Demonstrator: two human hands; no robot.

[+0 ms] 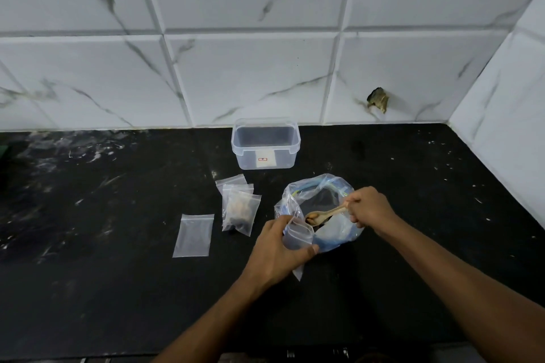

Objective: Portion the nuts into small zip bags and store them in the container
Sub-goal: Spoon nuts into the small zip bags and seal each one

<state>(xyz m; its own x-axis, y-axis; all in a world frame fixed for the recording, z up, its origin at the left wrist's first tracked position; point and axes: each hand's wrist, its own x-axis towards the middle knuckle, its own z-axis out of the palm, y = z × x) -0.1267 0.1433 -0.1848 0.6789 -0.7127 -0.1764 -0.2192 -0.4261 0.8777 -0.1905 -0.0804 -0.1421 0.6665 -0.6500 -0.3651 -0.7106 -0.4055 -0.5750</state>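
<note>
While left fingers (306, 250) pinch a small bag (296, 234), right fingers (354, 209) clasp a spoon (324, 213)

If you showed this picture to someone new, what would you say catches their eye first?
Probably the two hands at centre: the right hand holds a wooden spoon of nuts over the large clear plastic bag, while the left hand holds a small clear zip bag open. Behind them, a lidless clear plastic container stands by the marble-tiled wall.

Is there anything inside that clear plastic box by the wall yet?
No, the clear plastic box stands open and empty, while the filled small bags lie on the counter.
</note>
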